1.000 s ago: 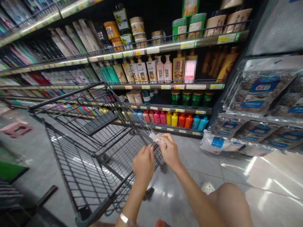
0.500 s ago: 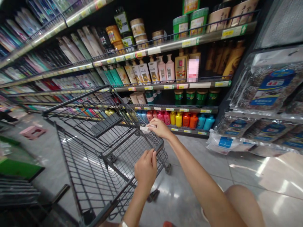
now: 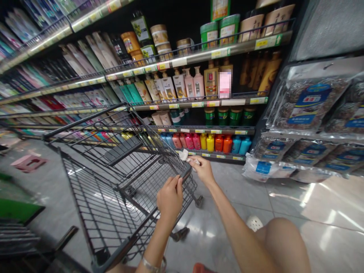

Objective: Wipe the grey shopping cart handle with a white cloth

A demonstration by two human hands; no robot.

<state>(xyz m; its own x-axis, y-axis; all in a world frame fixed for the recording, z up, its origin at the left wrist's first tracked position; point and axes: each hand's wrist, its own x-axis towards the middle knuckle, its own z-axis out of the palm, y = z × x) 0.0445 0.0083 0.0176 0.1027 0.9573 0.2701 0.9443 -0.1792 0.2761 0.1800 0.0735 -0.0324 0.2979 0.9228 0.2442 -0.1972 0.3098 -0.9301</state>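
Observation:
My left hand [image 3: 170, 196] is closed around the rim bar of a black wire shopping cart [image 3: 133, 236]. In my right hand [image 3: 205, 170] is a crumpled white tissue [image 3: 184, 154], pinched between the fingers, with one end sticking out. The right hand is beside the cart's near right corner, past my left hand. Whether the tissue touches the bar I cannot tell. Inside the cart only wire mesh and a dark flap [image 3: 123, 147] show.
Shelves [image 3: 176, 62] of bottles and jars run along the far side. Bagged steel-wool-like scrubbers [image 3: 309, 104] hang at right. A pink stool [image 3: 29, 163] stands on the floor at left. Cart wheels [image 3: 182, 234] and my bent knee [image 3: 287, 242] are close by.
My right hand has moved right and slightly down with the tissue, which now sticks up more. My left hand stays on the bar. The whole view has shifted slightly.

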